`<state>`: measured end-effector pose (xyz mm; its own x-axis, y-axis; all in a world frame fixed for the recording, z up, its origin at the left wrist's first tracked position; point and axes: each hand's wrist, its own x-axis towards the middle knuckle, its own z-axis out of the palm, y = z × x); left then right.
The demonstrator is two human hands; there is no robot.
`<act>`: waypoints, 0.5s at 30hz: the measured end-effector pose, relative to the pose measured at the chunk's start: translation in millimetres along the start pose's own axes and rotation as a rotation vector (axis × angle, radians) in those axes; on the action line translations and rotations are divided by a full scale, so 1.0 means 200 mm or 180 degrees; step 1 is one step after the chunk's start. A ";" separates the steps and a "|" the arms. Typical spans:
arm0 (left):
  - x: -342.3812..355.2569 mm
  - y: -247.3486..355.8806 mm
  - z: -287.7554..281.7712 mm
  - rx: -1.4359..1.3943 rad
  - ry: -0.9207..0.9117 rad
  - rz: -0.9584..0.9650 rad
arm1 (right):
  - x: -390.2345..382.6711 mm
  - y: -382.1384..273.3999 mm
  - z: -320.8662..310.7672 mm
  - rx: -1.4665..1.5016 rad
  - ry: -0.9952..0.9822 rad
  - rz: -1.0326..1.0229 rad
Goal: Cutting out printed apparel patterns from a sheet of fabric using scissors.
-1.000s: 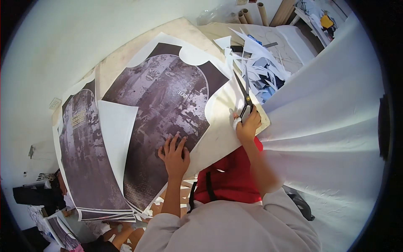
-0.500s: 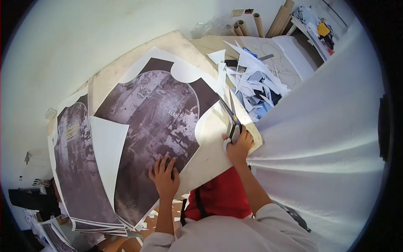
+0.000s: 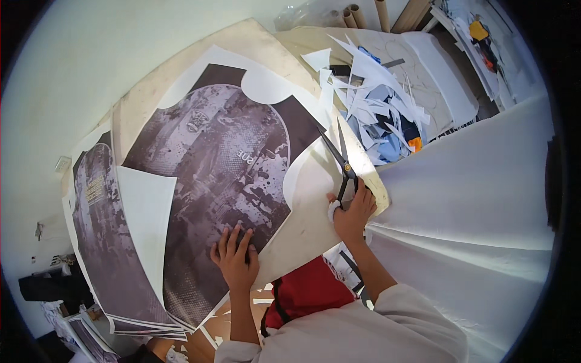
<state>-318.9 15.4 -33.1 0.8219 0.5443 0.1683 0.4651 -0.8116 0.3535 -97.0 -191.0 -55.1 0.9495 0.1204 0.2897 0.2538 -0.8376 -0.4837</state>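
A large printed fabric panel [image 3: 224, 163], dark purple-grey with a distressed pattern and white edges, lies across the table. My left hand [image 3: 236, 257] rests flat on its lower right part, fingers spread. In my right hand [image 3: 356, 218] is a pair of black-handled scissors [image 3: 346, 166], with my fingers in the grips. Their blades stand apart, one tip at the panel's upper right corner. Something white wraps my right thumb. Further left lies a second printed panel [image 3: 103, 224] of the same pattern, a white strip [image 3: 148, 209] between the two.
White and blue offcuts [image 3: 378, 109] are heaped beyond the table's right corner. Cardboard tubes [image 3: 354, 17] lean on the back wall. A white curtain [image 3: 466, 212] hangs close on my right. The bare table edge [image 3: 302, 248] runs in front of me.
My view has shifted, so the tabletop sits higher. The scissor blades have opened a little wider. My left hand stays in its place on the panel.
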 end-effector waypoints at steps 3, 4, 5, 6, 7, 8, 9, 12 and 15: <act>0.00 0.02 0.00 -0.0066 0.0061 -0.0003 | 0.02 0.01 -0.01 0.0083 -0.0118 0.0086; 0.00 0.02 -0.01 -0.0086 0.0061 0.0025 | 0.02 0.01 -0.01 0.0164 -0.0177 0.0169; 0.00 0.02 -0.02 -0.0083 0.0101 -0.0001 | 0.01 0.02 -0.02 0.0182 -0.0174 0.0126; -0.01 0.02 -0.03 -0.0093 0.0077 0.0039 | -0.01 0.03 -0.02 0.0110 -0.0077 0.0076; -0.01 0.02 -0.03 -0.0103 0.0053 0.0080 | -0.02 0.03 -0.01 0.0039 0.0021 0.0028; -0.01 0.02 -0.03 -0.0093 0.0091 0.0053 | -0.01 0.04 0.00 0.0064 0.0021 -0.0013; -0.02 0.02 -0.02 -0.0104 0.0128 0.0072 | 0.00 0.04 0.00 0.0078 0.0032 -0.0003; -0.03 0.04 -0.01 -0.0142 0.0186 0.0062 | 0.02 0.04 -0.05 0.0128 -0.0078 0.0064; -0.07 0.08 -0.02 -0.0198 0.0203 0.0038 | 0.02 0.07 -0.09 0.0123 -0.0104 0.0075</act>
<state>-324.7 -4.3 -26.5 0.8037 0.5487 0.2304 0.4325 -0.8044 0.4072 -93.2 -212.2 -46.9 0.9606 0.1189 0.2510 0.2378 -0.8193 -0.5218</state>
